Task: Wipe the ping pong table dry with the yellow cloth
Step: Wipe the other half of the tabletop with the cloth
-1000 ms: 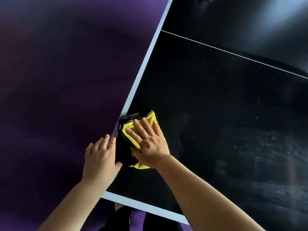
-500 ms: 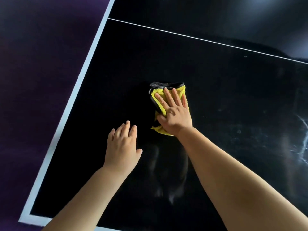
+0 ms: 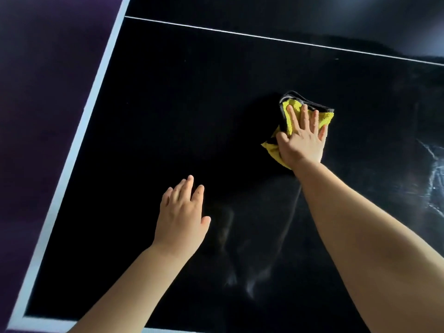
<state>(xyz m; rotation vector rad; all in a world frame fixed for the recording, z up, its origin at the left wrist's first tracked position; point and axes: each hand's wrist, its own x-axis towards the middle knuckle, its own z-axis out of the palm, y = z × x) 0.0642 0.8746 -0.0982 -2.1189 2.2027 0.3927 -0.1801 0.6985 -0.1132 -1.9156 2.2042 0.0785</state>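
Observation:
The ping pong table [image 3: 168, 116] is black and glossy with white border lines. A folded yellow cloth [image 3: 323, 117] with a dark edge lies flat on it right of centre. My right hand [image 3: 301, 138] presses down on the cloth with straight, spread fingers. My left hand [image 3: 181, 215] is held flat with straight fingers on or just above the bare tabletop, lower and to the left of the cloth, holding nothing.
A thin white centre line [image 3: 276, 39] crosses the far part of the table. The white side line [image 3: 72, 150] runs diagonally at the left, with purple floor [image 3: 36, 92] beyond it. Wet streaks [image 3: 432, 179] glisten at the right edge of view.
My right hand has pushed the cloth from the table's near-left corner across to the right. My left hand has left the table's edge and come onto the tabletop.

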